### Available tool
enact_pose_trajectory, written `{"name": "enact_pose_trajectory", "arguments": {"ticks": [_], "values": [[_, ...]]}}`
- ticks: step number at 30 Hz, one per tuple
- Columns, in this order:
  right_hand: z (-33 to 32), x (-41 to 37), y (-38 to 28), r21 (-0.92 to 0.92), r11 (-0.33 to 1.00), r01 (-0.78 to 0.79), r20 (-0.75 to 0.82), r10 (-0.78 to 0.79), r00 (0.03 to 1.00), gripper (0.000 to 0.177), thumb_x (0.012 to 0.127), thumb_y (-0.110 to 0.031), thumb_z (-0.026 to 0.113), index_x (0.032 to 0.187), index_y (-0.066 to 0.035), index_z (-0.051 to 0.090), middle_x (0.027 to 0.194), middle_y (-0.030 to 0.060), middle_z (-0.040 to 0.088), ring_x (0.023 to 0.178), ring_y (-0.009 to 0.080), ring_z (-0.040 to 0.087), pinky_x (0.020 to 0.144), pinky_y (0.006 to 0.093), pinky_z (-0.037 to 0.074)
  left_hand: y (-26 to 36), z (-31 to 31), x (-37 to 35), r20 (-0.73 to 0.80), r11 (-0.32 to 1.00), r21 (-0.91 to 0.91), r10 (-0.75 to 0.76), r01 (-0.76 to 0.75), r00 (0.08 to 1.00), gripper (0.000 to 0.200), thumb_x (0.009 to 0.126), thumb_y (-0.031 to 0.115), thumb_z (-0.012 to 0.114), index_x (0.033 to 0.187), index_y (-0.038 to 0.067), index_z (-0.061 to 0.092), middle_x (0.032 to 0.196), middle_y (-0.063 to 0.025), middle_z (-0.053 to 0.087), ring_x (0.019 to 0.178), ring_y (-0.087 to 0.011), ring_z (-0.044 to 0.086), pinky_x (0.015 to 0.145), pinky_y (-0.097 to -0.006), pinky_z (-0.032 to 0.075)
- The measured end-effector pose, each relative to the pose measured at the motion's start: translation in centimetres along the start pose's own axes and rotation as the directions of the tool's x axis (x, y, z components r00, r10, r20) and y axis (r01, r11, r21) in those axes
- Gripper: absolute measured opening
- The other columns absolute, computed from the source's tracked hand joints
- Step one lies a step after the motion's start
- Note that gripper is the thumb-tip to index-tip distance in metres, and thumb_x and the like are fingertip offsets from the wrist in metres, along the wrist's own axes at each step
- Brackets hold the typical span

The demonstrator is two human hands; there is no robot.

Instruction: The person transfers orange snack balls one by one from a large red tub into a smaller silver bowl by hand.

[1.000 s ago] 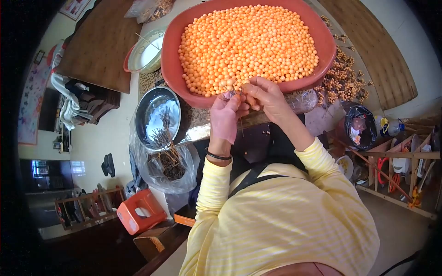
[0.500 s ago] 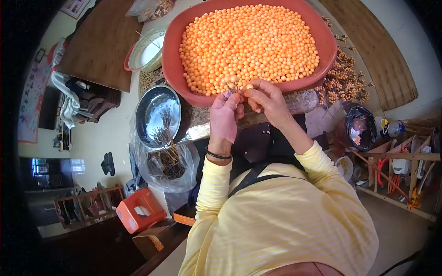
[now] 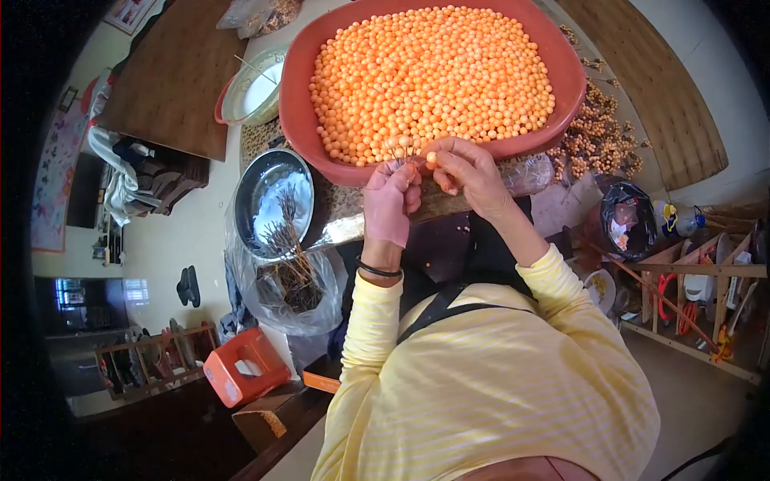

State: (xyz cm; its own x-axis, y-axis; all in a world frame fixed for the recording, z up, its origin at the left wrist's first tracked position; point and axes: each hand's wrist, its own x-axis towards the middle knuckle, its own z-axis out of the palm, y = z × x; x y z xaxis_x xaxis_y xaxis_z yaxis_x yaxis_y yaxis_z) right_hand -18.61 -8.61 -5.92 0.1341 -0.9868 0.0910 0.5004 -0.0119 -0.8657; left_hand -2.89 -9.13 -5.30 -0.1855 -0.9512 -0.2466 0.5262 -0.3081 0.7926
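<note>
My left hand (image 3: 388, 199), with a pink covering over it and a dark band at the wrist, is closed on a sprig (image 3: 402, 150) of thin stems topped with small orange balls. Close beside it, my right hand (image 3: 475, 178) pinches a single orange ball (image 3: 432, 159) between thumb and fingertips. Both hands are just over the near rim of a large red tub (image 3: 571, 96). Orange balls (image 3: 433, 80) fill most of that tub. Whether the pinched ball touches a stem is hard to make out.
Left of the tub stand a bowl of white liquid (image 3: 261, 92) with a stick in it and a dark round basin (image 3: 249, 188). Bare twigs (image 3: 297, 280) lie across the basin and a plastic bag. Finished-looking ball sprigs (image 3: 601, 136) are heaped right of the tub.
My right hand has drawn slightly away from the left, and the orange ball in its fingertips shows more plainly. The left hand has barely shifted and keeps its sprig.
</note>
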Motion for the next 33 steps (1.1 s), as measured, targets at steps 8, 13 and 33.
{"name": "enact_pose_trajectory", "arguments": {"ticks": [8,13,33], "values": [[-0.4,0.0,-0.3,0.01,1.0,0.018,0.157,-0.019,0.987,0.018,0.088,-0.007,0.054,0.104,-0.001,0.062,0.086,0.0023,0.058,0.058,0.005,0.045,0.05,0.0153,0.033,0.0,0.3,-0.2,0.03,0.999,0.012,-0.032,0.032,0.999,0.007,0.09,0.011,0.057,0.095,0.006,0.056,0.075,-0.0042,0.057,0.05,-0.0059,0.042,0.043,-0.0168,0.028],[-0.3,-0.1,-0.9,-0.104,0.993,0.05,0.174,-0.032,0.984,0.023,0.085,-0.001,0.054,0.106,0.0,0.062,0.089,0.0032,0.059,0.063,0.0076,0.049,0.055,0.0158,0.038,0.2,0.1,-0.2,0.053,0.998,0.006,-0.067,0.067,0.996,0.007,0.091,0.011,0.056,0.094,0.005,0.056,0.074,-0.0048,0.058,0.049,-0.0057,0.041,0.042,-0.0168,0.028],[-0.5,0.2,0.1,-0.689,0.578,0.438,0.19,-0.439,0.878,0.016,0.079,0.002,0.061,0.094,-0.001,0.065,0.088,0.0057,0.061,0.073,0.0149,0.054,0.066,0.0235,0.044,0.6,-0.1,-0.5,0.073,0.992,0.118,-0.055,0.047,0.996,0.014,0.094,0.018,0.055,0.102,0.007,0.056,0.081,-0.0077,0.06,0.049,-0.0059,0.041,0.041,-0.0152,0.024]]}}
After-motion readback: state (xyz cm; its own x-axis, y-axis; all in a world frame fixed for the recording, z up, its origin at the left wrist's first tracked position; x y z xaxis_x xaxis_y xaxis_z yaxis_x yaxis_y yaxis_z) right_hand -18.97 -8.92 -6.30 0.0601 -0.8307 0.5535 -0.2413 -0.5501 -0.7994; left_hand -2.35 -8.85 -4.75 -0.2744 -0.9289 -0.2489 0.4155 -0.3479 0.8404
